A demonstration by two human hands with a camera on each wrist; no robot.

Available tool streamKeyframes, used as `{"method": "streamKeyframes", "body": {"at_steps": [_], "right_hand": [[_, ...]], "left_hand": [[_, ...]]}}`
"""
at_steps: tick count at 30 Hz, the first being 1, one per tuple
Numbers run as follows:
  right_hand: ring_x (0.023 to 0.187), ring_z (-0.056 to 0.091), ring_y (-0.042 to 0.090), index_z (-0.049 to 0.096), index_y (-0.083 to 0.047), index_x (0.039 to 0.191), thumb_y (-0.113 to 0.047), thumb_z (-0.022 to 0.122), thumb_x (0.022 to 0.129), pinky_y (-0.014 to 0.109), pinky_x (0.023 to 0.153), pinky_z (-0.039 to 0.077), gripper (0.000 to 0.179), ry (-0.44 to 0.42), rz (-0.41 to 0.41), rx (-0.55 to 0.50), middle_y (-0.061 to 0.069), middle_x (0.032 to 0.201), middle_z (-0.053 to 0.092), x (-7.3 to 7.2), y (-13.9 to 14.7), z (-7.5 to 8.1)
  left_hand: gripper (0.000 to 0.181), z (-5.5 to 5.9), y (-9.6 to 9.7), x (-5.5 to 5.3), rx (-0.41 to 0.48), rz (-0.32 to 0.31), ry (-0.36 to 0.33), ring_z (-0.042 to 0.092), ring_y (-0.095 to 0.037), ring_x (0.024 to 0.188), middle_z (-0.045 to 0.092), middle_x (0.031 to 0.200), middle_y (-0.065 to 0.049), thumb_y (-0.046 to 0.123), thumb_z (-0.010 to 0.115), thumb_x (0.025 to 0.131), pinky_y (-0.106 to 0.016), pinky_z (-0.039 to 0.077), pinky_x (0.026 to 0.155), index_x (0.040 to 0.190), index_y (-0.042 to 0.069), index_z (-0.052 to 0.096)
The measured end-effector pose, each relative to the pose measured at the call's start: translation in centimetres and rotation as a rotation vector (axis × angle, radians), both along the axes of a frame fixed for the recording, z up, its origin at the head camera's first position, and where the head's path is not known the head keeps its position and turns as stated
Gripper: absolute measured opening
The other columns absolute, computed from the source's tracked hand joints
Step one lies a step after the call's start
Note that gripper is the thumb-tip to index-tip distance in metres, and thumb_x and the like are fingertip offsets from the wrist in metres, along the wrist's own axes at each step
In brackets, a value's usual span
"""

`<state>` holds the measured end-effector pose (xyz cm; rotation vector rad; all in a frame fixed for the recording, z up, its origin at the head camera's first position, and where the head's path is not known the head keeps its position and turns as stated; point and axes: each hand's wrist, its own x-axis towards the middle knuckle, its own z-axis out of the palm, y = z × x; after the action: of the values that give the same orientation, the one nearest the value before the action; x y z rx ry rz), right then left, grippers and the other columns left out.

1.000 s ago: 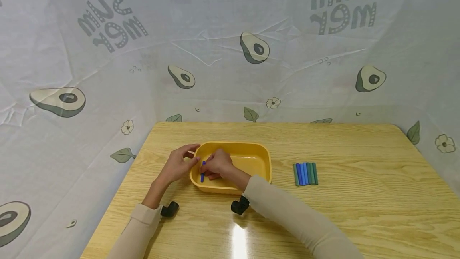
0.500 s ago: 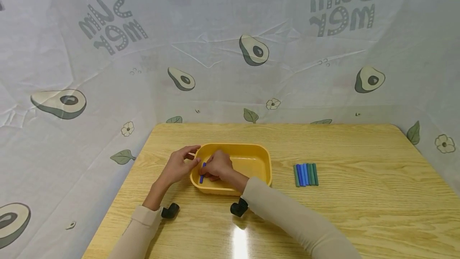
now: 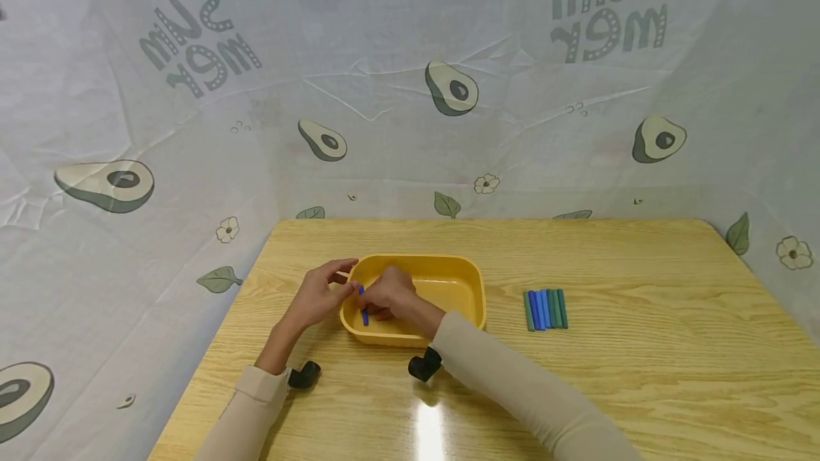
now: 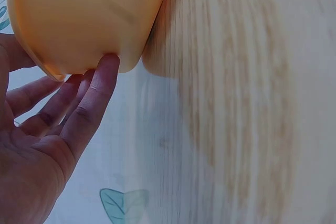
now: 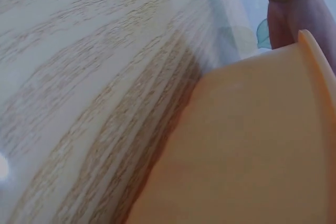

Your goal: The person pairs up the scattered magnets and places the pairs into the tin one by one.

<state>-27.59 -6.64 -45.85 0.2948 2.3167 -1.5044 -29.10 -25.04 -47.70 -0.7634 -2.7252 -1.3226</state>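
Observation:
A yellow rectangular tray [image 3: 448,338] stands on the table, left of centre. My left hand [image 3: 319,295] holds its left end, thumb at the rim; in the left wrist view the fingers [image 4: 86,108] lie against the outer wall. My right hand [image 3: 389,292] reaches into the tray's left part and pinches a short blue stick [image 3: 365,319], its fingertips partly hidden. The stick lies near the left wall, slightly slanted. In the right wrist view the tray's wall [image 5: 252,145] hides my right hand, and part of my left hand [image 5: 294,14] shows beyond it.
Right of the tray, several green and blue sticks [image 3: 545,310] lie side by side in a row on the wooden table [image 3: 640,347]. A pale cloth [image 3: 384,183] with printed avocados hangs behind and beside the table. Black wrist cameras [image 3: 426,364] sit close to the tray's front.
The blue stick has turned within my right hand's fingers, its near end swinging left, then right. My left hand and the tray stay nearly where they were.

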Motion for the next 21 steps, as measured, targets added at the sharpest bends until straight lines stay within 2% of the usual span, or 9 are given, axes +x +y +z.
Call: {"method": "streamKeyframes", "body": {"at_steps": [7,13,21], "right_hand": [[0.071,0.075,0.028,0.074,-0.001,0.074,-0.011,0.084,0.076,0.041,0.068,0.061,0.013,-0.058,0.034,-0.167,0.015,0.075,0.074,0.5,0.9,0.5],[0.075,0.075,0.025,0.075,-0.001,0.089,-0.009,0.078,0.081,0.040,0.075,0.060,0.012,-0.106,0.060,-0.351,0.012,0.082,0.075,0.0,2.2,1.0],[0.078,0.075,0.023,0.072,0.001,0.105,-0.008,0.074,0.086,0.033,0.068,0.061,0.021,-0.103,0.076,-0.463,0.011,0.090,0.075,-0.6,3.5,1.6]], "left_hand": [[0.046,0.0,0.1,0.0,-0.003,-0.007,0.000,0.068,-0.029,0.103,0.064,0.127,-0.014,0.020,0.069,0.095,-0.041,0.058,0.083,0.139,0.012,0.058],[0.045,0.0,0.2,0.0,-0.006,-0.004,0.001,0.068,-0.028,0.103,0.064,0.127,-0.014,0.022,0.069,0.095,-0.037,0.059,0.081,0.138,0.012,0.059],[0.045,0.1,0.2,-0.1,0.000,-0.007,-0.003,0.068,-0.028,0.103,0.065,0.126,-0.014,0.021,0.069,0.095,-0.034,0.059,0.080,0.139,0.013,0.059]]}}
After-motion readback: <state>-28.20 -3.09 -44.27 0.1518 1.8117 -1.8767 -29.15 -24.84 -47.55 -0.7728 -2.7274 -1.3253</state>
